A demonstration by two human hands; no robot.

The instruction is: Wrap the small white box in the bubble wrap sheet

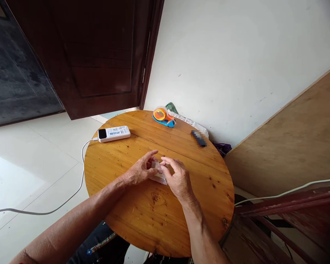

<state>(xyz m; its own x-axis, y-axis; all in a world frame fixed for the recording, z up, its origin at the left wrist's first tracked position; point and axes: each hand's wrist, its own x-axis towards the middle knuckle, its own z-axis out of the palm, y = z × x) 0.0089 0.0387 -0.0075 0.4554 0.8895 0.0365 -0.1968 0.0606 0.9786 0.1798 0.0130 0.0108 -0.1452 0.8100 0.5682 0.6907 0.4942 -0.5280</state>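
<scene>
A small, pale, translucent packet or box (160,179) is near the middle of the round wooden table (154,216), between my two hands. My left hand (139,170) grips it from the left, with the thumb across its top and some fingers behind it. On the other side, my right hand (178,177) has thumb and fingers pinched together at the packet's upper right part. My fingers cover much of it, so its exact kind and contents are hidden.
A tape dispenser (164,116) stands at the table's far edge. To the left lies a white power bank (114,134) with a cable (81,179) running off the table. A dark, blurred-out object (198,138) lies at the right. Behind are a wall and a brown door (99,55).
</scene>
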